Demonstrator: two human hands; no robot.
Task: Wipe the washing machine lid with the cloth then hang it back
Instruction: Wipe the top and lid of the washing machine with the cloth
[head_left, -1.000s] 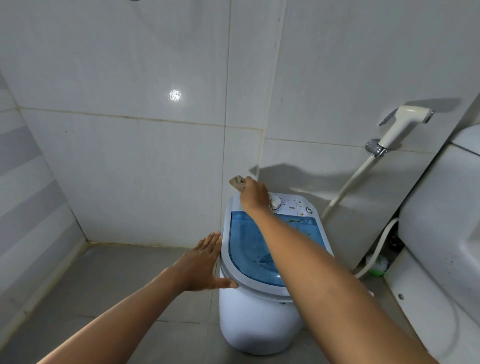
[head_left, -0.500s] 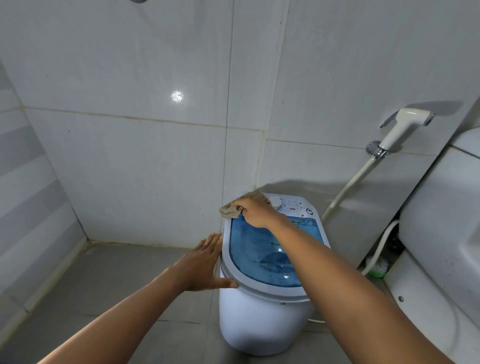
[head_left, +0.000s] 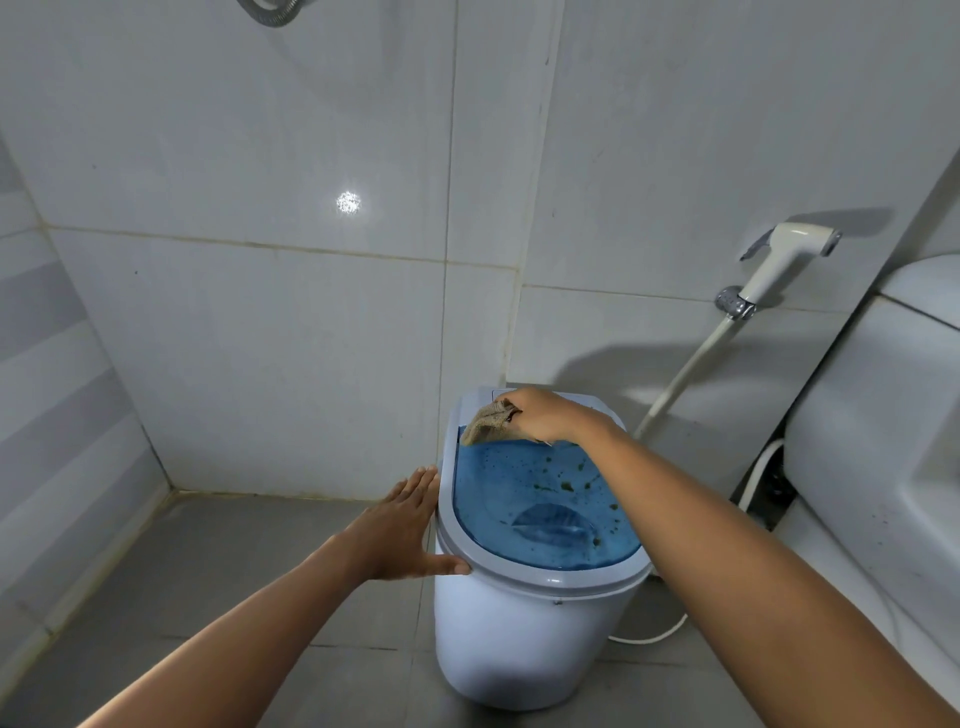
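Observation:
A small white washing machine (head_left: 524, 639) stands on the floor by the tiled wall. Its blue see-through lid (head_left: 524, 499) carries dark specks on the right half. My right hand (head_left: 545, 415) grips a crumpled beige cloth (head_left: 483, 426) at the lid's far edge, over the control panel, with the cloth hanging onto the lid's far left corner. My left hand (head_left: 400, 530) lies flat, fingers apart, against the machine's left side, with its thumb at the grey lid rim.
A white toilet (head_left: 878, 467) fills the right side. A white hand sprayer (head_left: 779, 260) hangs on the wall behind, its hose running down beside the machine. Grey floor tiles (head_left: 208, 571) stretch to the left. A metal hose loop (head_left: 270, 10) shows at the top.
My right hand brought the cloth down from behind the machine onto the lid's far left corner, then shifted slightly right along the far edge. My left hand has stayed on the machine's side.

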